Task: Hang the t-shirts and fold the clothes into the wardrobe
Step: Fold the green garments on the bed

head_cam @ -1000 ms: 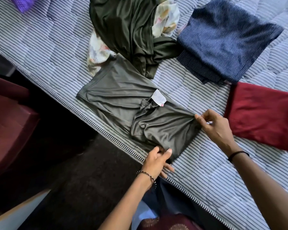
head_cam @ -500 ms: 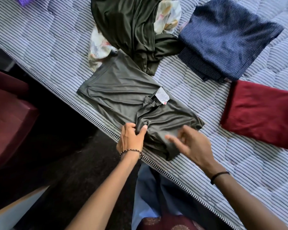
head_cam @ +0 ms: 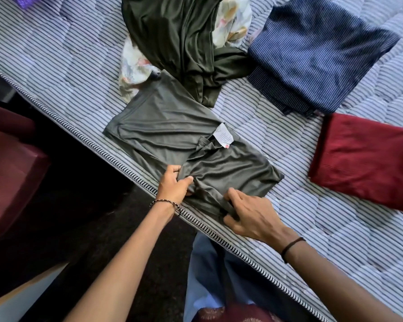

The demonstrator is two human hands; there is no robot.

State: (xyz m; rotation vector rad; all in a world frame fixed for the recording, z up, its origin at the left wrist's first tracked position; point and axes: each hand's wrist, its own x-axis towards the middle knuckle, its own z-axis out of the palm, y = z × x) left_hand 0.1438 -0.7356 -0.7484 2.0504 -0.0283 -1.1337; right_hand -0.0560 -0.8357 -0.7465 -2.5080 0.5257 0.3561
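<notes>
A grey t-shirt lies half folded near the front edge of the striped mattress, its white label facing up. My left hand pinches a fold of the shirt at its near left edge. My right hand grips the shirt's near corner just to the right. A dark olive garment lies crumpled behind the shirt, on top of a floral cloth.
A folded navy striped garment lies at the back right and a folded maroon garment at the right. A purple cloth shows at the top left. Left of the bed stands a dark red seat over dark floor.
Both hands left the shirt's right end and moved left along its near edge. My left hand now pinches a fold at the near left; my right hand closed on the near corner.
</notes>
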